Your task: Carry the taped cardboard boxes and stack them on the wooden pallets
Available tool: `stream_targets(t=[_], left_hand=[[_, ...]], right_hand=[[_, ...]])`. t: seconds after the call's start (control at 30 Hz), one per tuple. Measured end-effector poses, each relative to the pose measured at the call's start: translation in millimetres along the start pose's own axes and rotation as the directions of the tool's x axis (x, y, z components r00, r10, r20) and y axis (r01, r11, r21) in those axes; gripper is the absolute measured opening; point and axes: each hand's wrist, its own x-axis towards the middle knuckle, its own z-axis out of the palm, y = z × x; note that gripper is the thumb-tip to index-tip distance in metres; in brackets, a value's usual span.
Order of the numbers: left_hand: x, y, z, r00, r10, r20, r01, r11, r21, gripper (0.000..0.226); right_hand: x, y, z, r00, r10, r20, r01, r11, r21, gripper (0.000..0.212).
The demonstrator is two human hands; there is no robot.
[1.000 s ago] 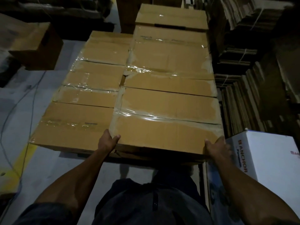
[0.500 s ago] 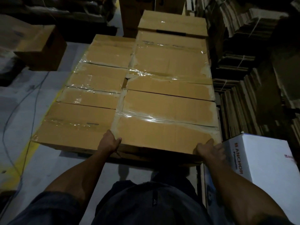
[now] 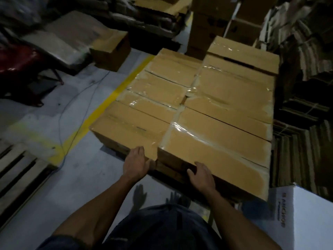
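Several taped brown cardboard boxes lie flat in two rows on a low stack in front of me. The near right box (image 3: pixel 216 152) sits level beside the near left box (image 3: pixel 129 127). My left hand (image 3: pixel 136 164) is flat with its fingers apart, at the front corner where these two boxes meet. My right hand (image 3: pixel 201 175) rests with spread fingers against the front face of the near right box, gripping nothing. The pallet under the boxes is hidden in shadow.
A bare wooden pallet (image 3: pixel 18 168) lies at the lower left. A white printed box (image 3: pixel 306 213) stands at my right. A loose carton (image 3: pixel 111 49), a floor cable (image 3: pixel 72 105) and a yellow line (image 3: pixel 100 112) are to the left. Flattened cardboard stacks (image 3: pixel 306 87) line the right.
My hands have let go of the near right box's two front corners. The right hand has slid left along its front edge, close to the left hand. My view has swung left.
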Motion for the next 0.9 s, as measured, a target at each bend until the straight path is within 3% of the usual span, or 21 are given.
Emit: stream_targets(t=[0.17, 0.37, 0.53, 0.63, 0.8, 0.9], left_hand=[[-39, -55, -6, 0.984, -0.172, -0.046, 0.167, 0.981, -0.094, 0.064], [-68, -101, -18, 0.916, -0.39, -0.091, 0.372, 0.913, -0.168, 0.078], [-61, -133, -28, 0.812, -0.566, -0.138, 0.538, 0.82, -0.195, 0.065], [-52, -146, -41, 0.724, -0.672, -0.157, 0.63, 0.736, -0.248, 0.072], [-37, -174, -61, 0.57, -0.807, -0.155, 0.757, 0.589, -0.285, 0.062], [-32, -190, -70, 0.495, -0.859, -0.131, 0.804, 0.51, -0.305, 0.064]], right_hand=[[-2, -64, 31, 0.977, -0.195, 0.08, 0.203, 0.974, -0.101, 0.064], [14, -143, 55, 0.89, -0.404, 0.212, 0.446, 0.868, -0.217, 0.056], [49, -210, 71, 0.79, -0.491, 0.367, 0.591, 0.769, -0.245, 0.052], [78, -247, 83, 0.707, -0.537, 0.461, 0.681, 0.694, -0.236, 0.053], [109, -318, 88, 0.578, -0.605, 0.547, 0.797, 0.562, -0.22, 0.055], [125, -354, 95, 0.537, -0.603, 0.59, 0.827, 0.514, -0.227, 0.056]])
